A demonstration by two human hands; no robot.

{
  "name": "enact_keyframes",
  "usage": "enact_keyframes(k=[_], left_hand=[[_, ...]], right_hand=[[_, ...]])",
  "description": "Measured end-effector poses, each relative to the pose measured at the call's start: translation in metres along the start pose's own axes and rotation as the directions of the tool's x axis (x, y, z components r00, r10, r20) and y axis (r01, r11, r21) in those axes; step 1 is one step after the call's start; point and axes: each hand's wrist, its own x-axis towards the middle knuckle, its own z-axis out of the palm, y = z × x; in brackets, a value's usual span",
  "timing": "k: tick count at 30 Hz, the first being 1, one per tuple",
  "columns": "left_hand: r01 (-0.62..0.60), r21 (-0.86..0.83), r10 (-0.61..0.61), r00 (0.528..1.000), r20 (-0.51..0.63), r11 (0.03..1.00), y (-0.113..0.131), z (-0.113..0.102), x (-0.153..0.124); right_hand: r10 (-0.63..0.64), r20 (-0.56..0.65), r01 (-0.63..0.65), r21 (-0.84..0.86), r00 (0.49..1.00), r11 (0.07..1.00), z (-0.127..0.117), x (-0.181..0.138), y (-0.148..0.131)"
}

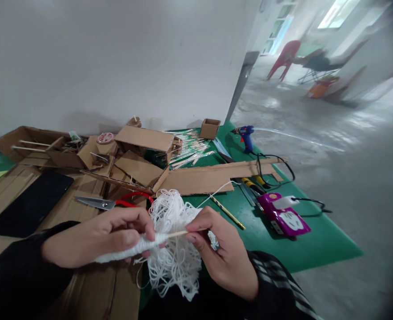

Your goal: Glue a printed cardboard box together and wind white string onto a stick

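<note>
A thin wooden stick, its left part wound with white string, stretches between my two hands. My left hand is closed around the wound part. On the bare right end, the thumb and fingers of my right hand pinch the wood. Below and behind the stick lies a big loose tangle of white string, partly hidden by my fingers. Just beyond my left hand are scissors with red handles, their blades pointing left. One strand of string runs from near my right hand toward the cardboard strip.
Cardboard boxes and wooden sticks line the wall side of the green table. A black tablet lies at left. A blue glue gun, a pencil and a purple power strip with a cable are at right.
</note>
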Motion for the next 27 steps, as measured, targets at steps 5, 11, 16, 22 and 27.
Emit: enact_keyframes(k=[5, 11, 16, 22, 27], left_hand=[[0.024, 0.325, -0.040, 0.998, 0.043, 0.945, 0.011, 0.003, -0.004], [-0.099, 0.716, 0.103, 0.994, 0.039, 0.691, 0.014, 0.013, -0.002], [-0.094, 0.770, 0.135, 0.991, 0.011, 0.631, 0.008, 0.020, 0.000], [-0.065, 0.605, 0.164, 0.980, -0.109, 0.794, 0.005, 0.021, -0.002], [-0.066, 0.385, 0.131, 0.981, -0.145, 0.921, 0.002, 0.025, -0.001]], right_hand=[[-0.023, 0.005, 0.023, -0.029, 1.000, 0.999, 0.000, 0.002, -0.001], [-0.001, 0.039, 0.004, -0.068, 0.999, 0.998, -0.001, 0.005, -0.002], [0.095, 0.046, -0.095, -0.001, 0.994, 0.995, 0.000, 0.002, -0.002], [0.231, 0.158, -0.229, -0.031, 0.960, 0.973, 0.002, 0.004, -0.011], [0.211, 0.185, -0.196, -0.094, 0.960, 0.976, 0.012, 0.009, -0.012]])
